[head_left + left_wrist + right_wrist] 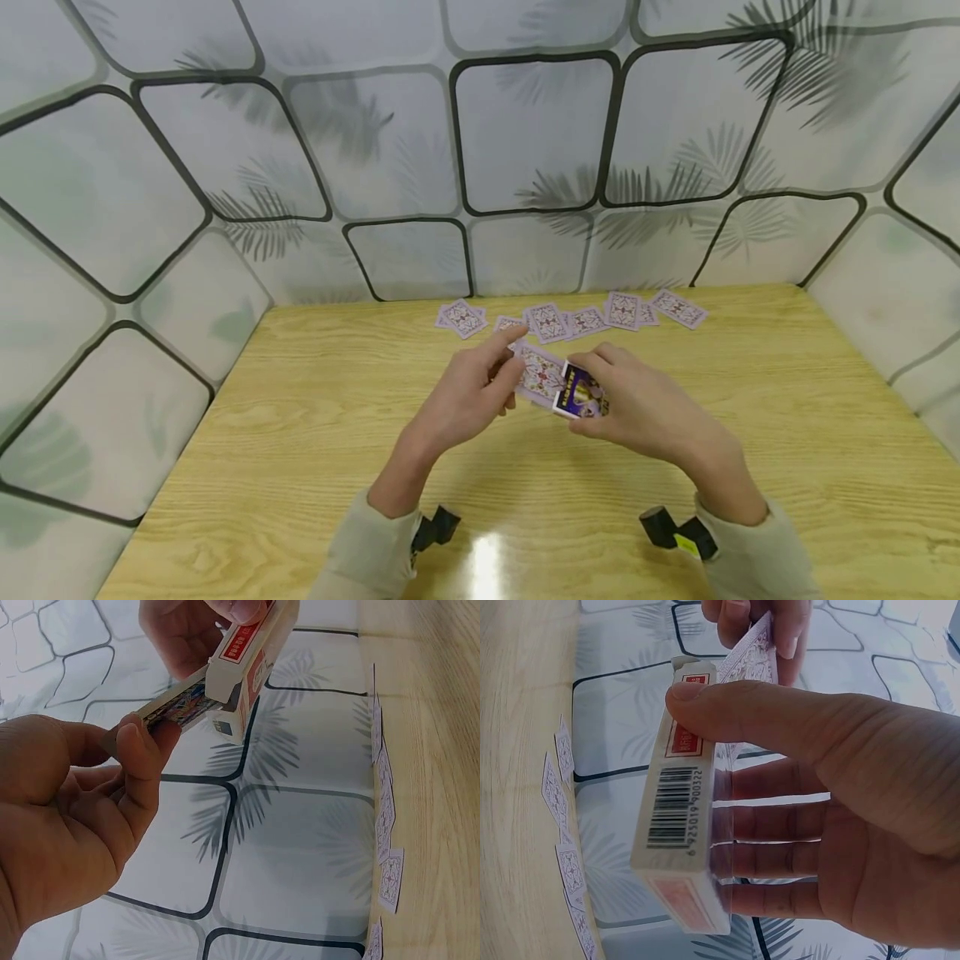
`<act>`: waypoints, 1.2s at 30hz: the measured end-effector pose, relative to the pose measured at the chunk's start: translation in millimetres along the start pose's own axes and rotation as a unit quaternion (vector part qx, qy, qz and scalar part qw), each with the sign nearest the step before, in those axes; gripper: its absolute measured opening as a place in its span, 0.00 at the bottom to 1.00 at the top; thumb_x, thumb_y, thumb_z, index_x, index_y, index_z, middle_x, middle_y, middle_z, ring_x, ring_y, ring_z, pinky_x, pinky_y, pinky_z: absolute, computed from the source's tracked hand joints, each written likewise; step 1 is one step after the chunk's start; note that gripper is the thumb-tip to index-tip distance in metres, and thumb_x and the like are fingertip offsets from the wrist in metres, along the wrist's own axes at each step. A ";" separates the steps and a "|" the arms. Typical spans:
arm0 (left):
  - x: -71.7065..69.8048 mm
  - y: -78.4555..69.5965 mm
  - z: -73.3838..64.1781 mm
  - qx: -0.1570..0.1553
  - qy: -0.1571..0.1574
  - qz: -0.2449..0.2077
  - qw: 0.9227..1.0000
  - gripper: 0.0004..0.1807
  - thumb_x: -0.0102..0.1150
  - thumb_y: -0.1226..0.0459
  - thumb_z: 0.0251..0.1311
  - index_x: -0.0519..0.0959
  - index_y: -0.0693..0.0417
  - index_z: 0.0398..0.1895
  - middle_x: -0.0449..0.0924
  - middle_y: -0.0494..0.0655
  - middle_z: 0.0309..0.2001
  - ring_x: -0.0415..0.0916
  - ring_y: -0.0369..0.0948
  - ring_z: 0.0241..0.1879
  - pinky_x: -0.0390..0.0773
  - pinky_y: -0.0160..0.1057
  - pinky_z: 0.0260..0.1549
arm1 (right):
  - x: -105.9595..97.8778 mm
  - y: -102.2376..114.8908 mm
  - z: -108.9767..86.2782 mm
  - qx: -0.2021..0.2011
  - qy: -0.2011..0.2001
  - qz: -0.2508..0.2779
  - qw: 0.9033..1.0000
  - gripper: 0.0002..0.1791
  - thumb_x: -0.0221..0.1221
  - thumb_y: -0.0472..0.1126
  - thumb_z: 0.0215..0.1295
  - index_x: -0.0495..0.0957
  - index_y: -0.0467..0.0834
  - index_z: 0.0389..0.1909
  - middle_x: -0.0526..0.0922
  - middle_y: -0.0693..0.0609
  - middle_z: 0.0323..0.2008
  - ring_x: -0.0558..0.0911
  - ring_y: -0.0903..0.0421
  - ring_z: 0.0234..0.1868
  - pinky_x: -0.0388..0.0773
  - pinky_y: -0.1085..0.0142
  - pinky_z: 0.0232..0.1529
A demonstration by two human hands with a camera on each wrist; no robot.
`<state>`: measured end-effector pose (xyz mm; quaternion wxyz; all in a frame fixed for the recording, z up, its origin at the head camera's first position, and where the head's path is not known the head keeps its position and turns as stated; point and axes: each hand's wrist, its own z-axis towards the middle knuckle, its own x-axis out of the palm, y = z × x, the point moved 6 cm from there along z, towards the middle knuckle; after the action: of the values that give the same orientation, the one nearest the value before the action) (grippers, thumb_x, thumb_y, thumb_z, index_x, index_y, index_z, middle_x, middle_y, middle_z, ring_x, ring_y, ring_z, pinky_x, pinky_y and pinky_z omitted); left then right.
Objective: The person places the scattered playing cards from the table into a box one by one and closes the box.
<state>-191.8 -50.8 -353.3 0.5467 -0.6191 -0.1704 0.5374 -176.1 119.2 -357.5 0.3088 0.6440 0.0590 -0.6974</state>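
Note:
My right hand (648,408) grips a small playing-card box (582,392), dark purple on its upper face. In the right wrist view the thumb presses the white side of the box, above a barcode (676,806). A packet of playing cards (542,373) sticks part way out of the box's open end, patterned backs upward. My left hand (468,387) pinches the outer end of these cards between thumb and fingers. From the left wrist view, colourful card faces (184,705) show on the underside, between the left fingertips and the box flap. How many cards are inside is hidden.
Several playing cards lie back up in a loose row along the table's far edge, among them a card at the left (463,318) and one at the right (678,308). Behind the wooden table (300,467) hangs a patterned cloth wall (532,133), with further cloth at both sides.

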 end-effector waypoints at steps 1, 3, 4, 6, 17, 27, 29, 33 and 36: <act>0.5 -0.2 -0.1 0.001 0.003 -0.003 1.000 0.24 0.39 0.60 0.73 0.60 0.45 0.71 0.74 0.47 0.27 0.72 0.39 0.22 0.75 0.38 0.20 | -0.1 0.3 0.1 -0.001 -0.001 -0.001 1.000 0.39 0.72 0.53 0.45 0.72 0.40 0.58 0.75 0.51 0.42 0.71 0.61 0.33 0.71 0.69 0.32; 1.5 -0.6 -0.3 0.005 0.010 -0.010 1.000 0.24 0.37 0.59 0.74 0.59 0.43 0.71 0.73 0.47 0.25 0.71 0.39 0.22 0.75 0.38 0.21 | -0.2 0.8 0.2 -0.004 -0.003 -0.002 1.000 0.39 0.73 0.53 0.45 0.72 0.40 0.57 0.75 0.51 0.42 0.71 0.61 0.33 0.71 0.69 0.32; 2.1 -0.9 -0.3 0.008 0.013 -0.013 1.000 0.24 0.36 0.59 0.74 0.58 0.42 0.71 0.72 0.47 0.25 0.70 0.39 0.22 0.75 0.37 0.22 | -0.2 1.1 0.2 -0.005 -0.003 -0.002 1.000 0.39 0.73 0.52 0.45 0.72 0.40 0.57 0.75 0.51 0.42 0.71 0.61 0.33 0.72 0.69 0.32; 3.0 -1.5 0.1 0.014 0.016 -0.018 1.000 0.23 0.35 0.59 0.74 0.58 0.41 0.71 0.72 0.47 0.25 0.70 0.39 0.22 0.75 0.37 0.22 | -0.3 1.4 0.1 -0.007 -0.004 -0.001 1.000 0.39 0.73 0.52 0.45 0.72 0.40 0.57 0.75 0.51 0.41 0.71 0.61 0.33 0.72 0.70 0.31; 5.0 -0.3 3.2 0.015 -0.041 -0.051 0.998 0.17 0.42 0.58 0.72 0.65 0.48 0.61 0.76 0.48 0.27 0.72 0.41 0.21 0.77 0.43 0.21 | -1.3 1.0 0.3 -0.004 -0.003 0.007 1.000 0.39 0.73 0.51 0.46 0.71 0.40 0.58 0.75 0.51 0.41 0.71 0.61 0.32 0.71 0.71 0.30; 10.2 -3.2 1.7 0.029 -0.055 -0.016 0.998 0.12 0.46 0.59 0.71 0.71 0.50 0.52 0.78 0.45 0.30 0.72 0.41 0.22 0.74 0.36 0.19 | 0.5 1.4 1.4 -0.002 0.004 0.004 1.000 0.38 0.72 0.51 0.46 0.71 0.40 0.58 0.74 0.51 0.42 0.71 0.61 0.33 0.72 0.71 0.30; 10.9 -3.4 1.4 0.030 -0.055 -0.009 0.998 0.12 0.46 0.59 0.71 0.71 0.51 0.52 0.78 0.45 0.30 0.73 0.41 0.22 0.75 0.36 0.20 | 0.8 1.6 1.4 -0.002 0.005 0.003 1.000 0.38 0.72 0.51 0.46 0.71 0.40 0.57 0.74 0.51 0.42 0.71 0.61 0.33 0.72 0.71 0.31; 11.7 -5.3 0.6 0.032 -0.054 0.011 0.998 0.11 0.45 0.59 0.71 0.71 0.50 0.52 0.78 0.43 0.29 0.73 0.38 0.21 0.75 0.35 0.19 | 0.8 1.8 0.9 -0.002 0.006 0.004 1.000 0.38 0.72 0.51 0.46 0.71 0.40 0.57 0.74 0.50 0.42 0.71 0.61 0.33 0.72 0.70 0.31; 12.6 -6.7 0.6 0.036 -0.053 0.028 0.998 0.11 0.45 0.60 0.71 0.71 0.51 0.52 0.78 0.43 0.28 0.72 0.35 0.20 0.75 0.34 0.19 | 1.1 2.0 0.8 -0.004 0.006 0.003 1.000 0.38 0.73 0.50 0.46 0.71 0.40 0.57 0.75 0.50 0.42 0.72 0.61 0.34 0.73 0.70 0.31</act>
<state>-185.2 -38.1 -353.4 0.5438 -0.5743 -0.1620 0.5901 -175.8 116.8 -357.7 0.3135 0.6469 0.0616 -0.6924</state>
